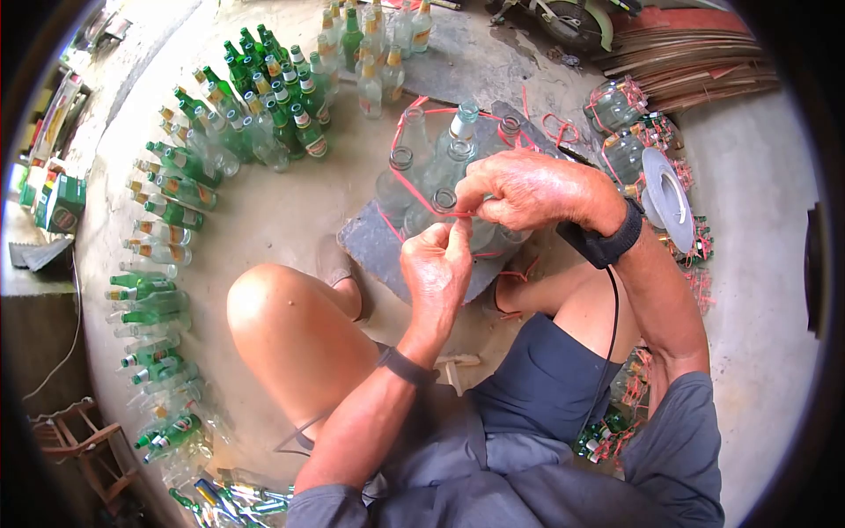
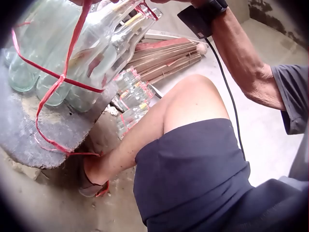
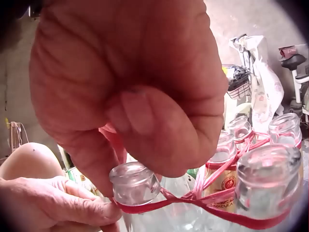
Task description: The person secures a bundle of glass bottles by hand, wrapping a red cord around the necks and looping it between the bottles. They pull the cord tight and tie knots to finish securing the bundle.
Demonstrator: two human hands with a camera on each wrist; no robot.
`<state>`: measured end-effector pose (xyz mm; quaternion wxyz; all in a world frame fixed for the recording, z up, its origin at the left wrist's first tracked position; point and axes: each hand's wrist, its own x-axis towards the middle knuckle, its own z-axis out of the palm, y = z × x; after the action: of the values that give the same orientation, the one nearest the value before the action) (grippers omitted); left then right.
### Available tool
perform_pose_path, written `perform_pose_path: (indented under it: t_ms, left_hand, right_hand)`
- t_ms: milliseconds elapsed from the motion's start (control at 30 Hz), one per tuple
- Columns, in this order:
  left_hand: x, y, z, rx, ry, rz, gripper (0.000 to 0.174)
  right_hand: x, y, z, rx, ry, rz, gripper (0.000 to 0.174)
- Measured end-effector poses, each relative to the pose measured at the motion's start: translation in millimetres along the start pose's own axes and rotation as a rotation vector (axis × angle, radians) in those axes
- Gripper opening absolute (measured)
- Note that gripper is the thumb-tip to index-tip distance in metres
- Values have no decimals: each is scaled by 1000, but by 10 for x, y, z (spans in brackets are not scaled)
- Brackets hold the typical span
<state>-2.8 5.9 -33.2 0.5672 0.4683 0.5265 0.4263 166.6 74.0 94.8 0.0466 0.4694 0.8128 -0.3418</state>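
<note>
A cluster of clear glass bottles (image 1: 400, 161) stands upright on a grey slab (image 1: 370, 242) between the person's feet. Red plastic twine (image 1: 409, 187) runs around their necks, crossing between them in the right wrist view. At the nearest bottle neck (image 3: 134, 186), the left hand (image 1: 437, 264) pinches the twine between thumb and finger. Just above it, the right hand (image 1: 537, 189) holds a strand in its curled fingers, and part of that strand is hidden by the hand. Lower down, another length of twine (image 2: 72, 82) crosses the bottle bodies in the left wrist view.
Rows of green and clear bottles (image 1: 180, 189) curve along the left side. Bottles tied with red twine (image 1: 616, 106) stand at the right, near a grey hat (image 1: 669, 198). Behind are stacked wooden strips (image 1: 695, 62) and a motorbike wheel (image 1: 572, 22). A black cable (image 1: 613, 343) hangs from the right wrist.
</note>
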Motion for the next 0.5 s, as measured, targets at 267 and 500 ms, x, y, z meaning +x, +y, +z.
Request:
perform_pose_path:
  t_ms: [267,500]
  left_hand:
    - [-11,-20,26,11,15,32,30]
    - [-4,-2,4,24,2,-17,28]
  right_hand:
    - [32,158,-20,260,-38,-79,26]
    - [208,135,-153,183,-258,-100,30]
